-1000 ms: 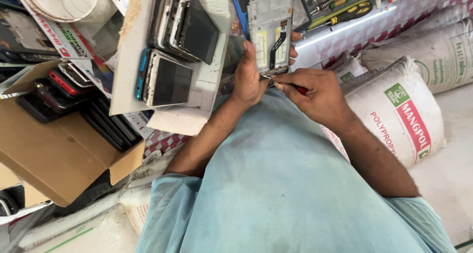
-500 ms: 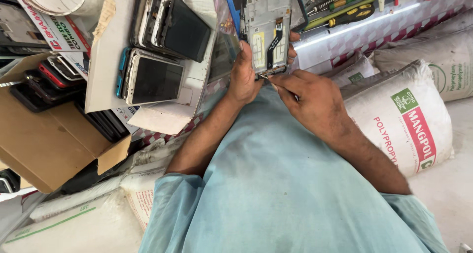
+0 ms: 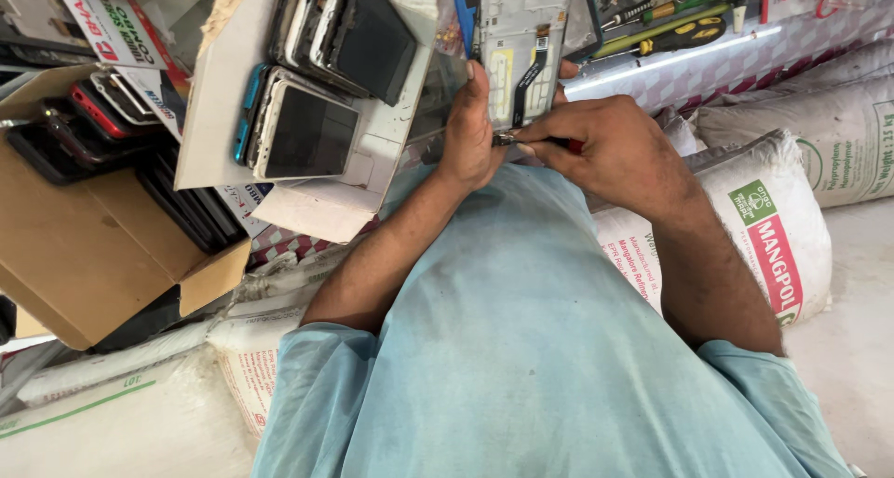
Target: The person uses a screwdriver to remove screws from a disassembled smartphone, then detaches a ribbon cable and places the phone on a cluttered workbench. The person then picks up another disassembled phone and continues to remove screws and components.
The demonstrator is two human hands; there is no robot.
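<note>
My left hand grips the lower edge of an opened phone frame, a grey metal chassis with a yellow strip and a black flex cable showing. My right hand pinches a thin tool with a red handle, its metal tip touching the bottom edge of the frame next to my left thumb. Both hands are held up over my light blue shirt, in front of the workbench.
A white tray holds several phones and screens. A brown cardboard box with more phones sits at left. Screwdrivers lie on the checked bench at top right. White printed sacks lie right and below.
The view has shifted, so the trays and box sit lower and further right in the picture. My hands keep the same grip on the phone frame and tool at its lower edge.
</note>
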